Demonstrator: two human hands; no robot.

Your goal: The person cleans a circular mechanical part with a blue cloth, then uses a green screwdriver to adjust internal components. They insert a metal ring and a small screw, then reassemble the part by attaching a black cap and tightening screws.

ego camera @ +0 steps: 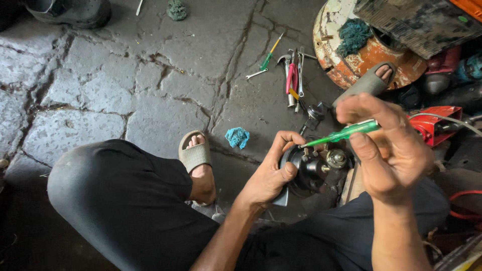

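Note:
My left hand (271,173) grips a black round motor part (306,168) with brass terminals, holding it low between my knees. My right hand (389,148) holds a green-handled screwdriver (346,133) whose tip points left and touches the top of the black part. Both hands are close together, just right of centre in the head view.
Pliers, spanners and a second green screwdriver (293,70) lie on the cracked stone floor. A blue rag (237,137) lies by my sandalled foot (196,153). A rusty round disc (351,45), a red machine part (434,123) and a dark tray crowd the right.

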